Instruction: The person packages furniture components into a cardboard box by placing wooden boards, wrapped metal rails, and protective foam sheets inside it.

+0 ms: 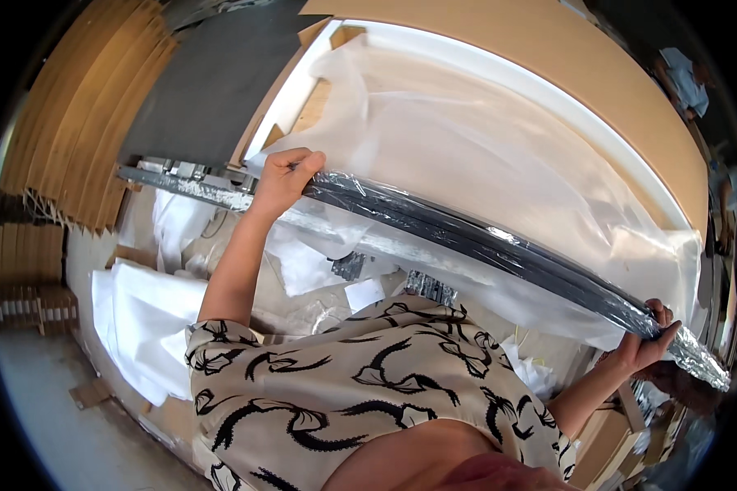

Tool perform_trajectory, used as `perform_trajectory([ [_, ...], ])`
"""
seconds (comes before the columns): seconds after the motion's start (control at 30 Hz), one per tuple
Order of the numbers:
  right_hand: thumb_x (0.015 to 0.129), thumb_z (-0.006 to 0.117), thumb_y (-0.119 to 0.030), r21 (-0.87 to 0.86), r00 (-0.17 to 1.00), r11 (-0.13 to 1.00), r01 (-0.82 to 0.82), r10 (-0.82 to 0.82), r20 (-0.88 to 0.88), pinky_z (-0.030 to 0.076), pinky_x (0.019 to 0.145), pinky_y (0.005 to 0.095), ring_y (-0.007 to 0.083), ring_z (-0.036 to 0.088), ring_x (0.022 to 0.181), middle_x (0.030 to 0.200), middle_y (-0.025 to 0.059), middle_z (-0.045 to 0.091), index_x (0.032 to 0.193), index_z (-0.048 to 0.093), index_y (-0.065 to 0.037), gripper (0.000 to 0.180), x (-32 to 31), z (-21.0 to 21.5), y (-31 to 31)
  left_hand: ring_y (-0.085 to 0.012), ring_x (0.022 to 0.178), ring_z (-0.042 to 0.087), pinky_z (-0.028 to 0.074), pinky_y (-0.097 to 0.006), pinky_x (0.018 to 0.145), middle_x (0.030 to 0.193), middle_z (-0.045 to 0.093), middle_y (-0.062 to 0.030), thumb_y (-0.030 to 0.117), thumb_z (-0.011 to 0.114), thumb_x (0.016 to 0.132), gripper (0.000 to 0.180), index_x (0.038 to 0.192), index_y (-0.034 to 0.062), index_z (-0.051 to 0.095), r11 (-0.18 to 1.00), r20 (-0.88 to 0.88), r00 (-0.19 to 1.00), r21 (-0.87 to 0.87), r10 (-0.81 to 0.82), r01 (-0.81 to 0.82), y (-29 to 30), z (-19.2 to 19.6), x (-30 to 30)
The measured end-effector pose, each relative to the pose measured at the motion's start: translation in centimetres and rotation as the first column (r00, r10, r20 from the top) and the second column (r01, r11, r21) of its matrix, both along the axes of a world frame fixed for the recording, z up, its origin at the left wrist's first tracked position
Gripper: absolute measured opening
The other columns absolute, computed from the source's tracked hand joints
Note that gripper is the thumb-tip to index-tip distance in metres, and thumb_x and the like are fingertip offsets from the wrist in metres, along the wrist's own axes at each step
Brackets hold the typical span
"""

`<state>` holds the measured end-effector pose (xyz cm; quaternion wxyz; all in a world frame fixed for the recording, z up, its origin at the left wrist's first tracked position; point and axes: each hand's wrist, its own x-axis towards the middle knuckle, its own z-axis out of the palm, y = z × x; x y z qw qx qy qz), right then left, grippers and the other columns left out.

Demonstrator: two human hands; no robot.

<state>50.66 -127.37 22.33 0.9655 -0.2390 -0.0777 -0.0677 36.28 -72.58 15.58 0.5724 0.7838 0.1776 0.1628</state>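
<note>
A long bundle of dark bars (pixel 450 237) wrapped in shiny clear film stretches across in front of me, sloping down to the right. My left hand (pixel 291 180) is closed around its left end. Near its other end my right hand (pixel 648 337) grips it with curled fingers. Just beyond the bundle lies a long open cardboard carton (pixel 549 45) with a white foam lining (pixel 475 61). A translucent plastic sheet (pixel 483 139) is spread inside the carton and drapes over its near side, under the bundle. Foam or wood blocks partly show at the carton's left corners.
A dark tabletop (pixel 213 90) and a metal rail (pixel 188 186) lie left of the carton. Flattened cardboard (pixel 90 106) stands stacked at the far left. White sheeting (pixel 147 327) and scraps lie low on my left. Two other people (pixel 684 82) are at the far right.
</note>
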Motion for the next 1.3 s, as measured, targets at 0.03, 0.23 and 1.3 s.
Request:
perform_trajectory([
  [0.03,0.088,0.050,-0.014,0.030,0.998,0.998,-0.060,0.059,0.037,0.036,0.074,0.0351,0.0158,0.036,0.064,0.066,0.0007,0.033,0.070,0.034,-0.008,0.025,0.3,0.0,0.4,-0.0029,0.051,0.039,0.032,-0.020,0.045,0.054,0.046,0.0047,0.029,0.059,0.082,0.034,0.064,0.0004,0.057,1.000,0.000,1.000,-0.008,0.018,-0.018,0.4,0.0,-0.3],
  [0.23,0.086,0.052,-0.011,0.028,0.996,0.996,0.082,-0.081,-0.043,0.036,0.071,0.0334,0.0131,0.033,0.058,0.063,-0.0014,0.030,0.068,0.032,-0.011,0.027,-1.7,-2.1,2.1,-0.0032,0.048,0.038,0.029,-0.020,0.043,0.051,0.044,0.0041,0.031,0.060,0.082,0.037,0.061,0.0014,0.056,1.000,-0.139,0.990,0.006,0.007,-0.007,1.6,-0.6,-0.9],
  [1.3,0.082,0.054,-0.042,0.190,0.350,0.301,0.935,-0.688,-0.635,0.051,0.070,0.0378,0.0252,0.060,0.068,0.071,0.0142,0.058,0.082,0.054,0.003,0.044,-26.5,-23.1,-20.4,-0.0292,0.054,0.056,0.039,-0.041,0.043,0.059,0.056,-0.0082,0.037,0.069,0.060,0.032,0.073,0.0128,0.051,-0.387,-0.645,0.235,0.668,-0.727,0.635,-33.2,0.3,13.0],
])
